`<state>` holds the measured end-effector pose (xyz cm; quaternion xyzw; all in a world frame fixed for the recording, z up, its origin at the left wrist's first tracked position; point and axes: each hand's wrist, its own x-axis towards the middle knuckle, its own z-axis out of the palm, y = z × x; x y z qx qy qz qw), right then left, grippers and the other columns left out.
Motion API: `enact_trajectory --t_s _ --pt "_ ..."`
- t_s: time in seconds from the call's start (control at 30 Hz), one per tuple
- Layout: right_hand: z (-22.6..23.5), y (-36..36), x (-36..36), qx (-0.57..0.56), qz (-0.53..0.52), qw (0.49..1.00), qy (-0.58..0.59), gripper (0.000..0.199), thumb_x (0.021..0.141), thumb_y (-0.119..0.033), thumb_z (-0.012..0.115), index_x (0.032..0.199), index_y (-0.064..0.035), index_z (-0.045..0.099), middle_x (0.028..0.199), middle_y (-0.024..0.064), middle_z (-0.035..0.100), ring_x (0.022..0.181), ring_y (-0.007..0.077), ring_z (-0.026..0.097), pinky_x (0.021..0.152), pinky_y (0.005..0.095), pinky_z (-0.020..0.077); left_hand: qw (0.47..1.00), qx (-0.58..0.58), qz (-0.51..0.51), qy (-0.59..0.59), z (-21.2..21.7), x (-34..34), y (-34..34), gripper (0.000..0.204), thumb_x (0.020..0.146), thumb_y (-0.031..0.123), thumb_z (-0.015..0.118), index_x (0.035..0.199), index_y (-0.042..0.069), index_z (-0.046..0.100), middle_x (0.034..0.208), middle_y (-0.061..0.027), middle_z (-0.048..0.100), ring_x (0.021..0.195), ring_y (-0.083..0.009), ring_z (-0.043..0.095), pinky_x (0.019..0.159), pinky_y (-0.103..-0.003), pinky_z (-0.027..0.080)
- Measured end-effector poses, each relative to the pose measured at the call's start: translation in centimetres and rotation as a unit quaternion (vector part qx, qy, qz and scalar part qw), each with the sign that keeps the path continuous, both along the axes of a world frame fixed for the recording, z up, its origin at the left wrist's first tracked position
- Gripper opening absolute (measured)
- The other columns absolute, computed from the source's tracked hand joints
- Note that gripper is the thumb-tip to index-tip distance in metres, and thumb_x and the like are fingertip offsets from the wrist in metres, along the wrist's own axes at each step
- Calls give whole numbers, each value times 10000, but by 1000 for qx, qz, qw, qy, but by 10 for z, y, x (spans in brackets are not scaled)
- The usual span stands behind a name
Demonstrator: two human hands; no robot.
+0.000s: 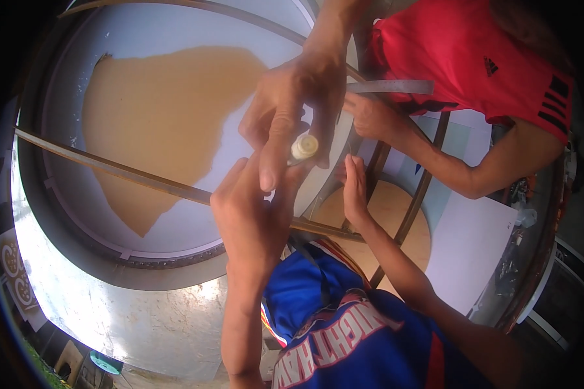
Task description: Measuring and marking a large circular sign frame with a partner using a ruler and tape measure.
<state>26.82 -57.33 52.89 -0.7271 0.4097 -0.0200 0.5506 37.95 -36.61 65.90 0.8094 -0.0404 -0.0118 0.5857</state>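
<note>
My left hand (250, 207) reaches up from the lower edge. Its fingers are curled at the lower side of a small cream-coloured cylinder (305, 146), whose round end faces up. A co-worker's hand (289, 104) comes down from the top and also closes around this cylinder, overlapping my fingertips, so part of my grip is hidden. To the right, my right hand (355, 188) is apart from the cylinder, its fingers stretched out beside a wooden frame (324, 227). Another hand of a person in red (373, 120) is just above it, next to a metal ruler (396, 86).
A large round metal-rimmed vessel (149, 282) fills the left, with a tan irregular patch (156, 123) on its pale inside. A long bar (110, 165) crosses it. Right of the frame are a tan round board (396, 207) and white paper (470, 249). The red-shirted person (461, 52) stands close by.
</note>
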Motion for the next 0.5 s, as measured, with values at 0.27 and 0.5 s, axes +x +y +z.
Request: enact_trajectory --t_s 0.27,0.5 --pt "-34 6 13 193 -266 944 22 755 988 -562 392 1539 -78 211 1594 109 208 1444 229 234 1183 352 161 998 -23 -55 -38 4 29 -9 280 765 -2 714 1034 73 699 668 -88 599 523 -217 515 518 -345 426" --pt "-45 8 23 211 -242 947 -16 764 999 -584 307 1546 -70 166 1616 91 150 1472 238 177 1189 357 142 999 1 0 -53 4 27 11 334 789 26 739 1118 51 690 664 -59 607 540 -162 491 533 -307 426"
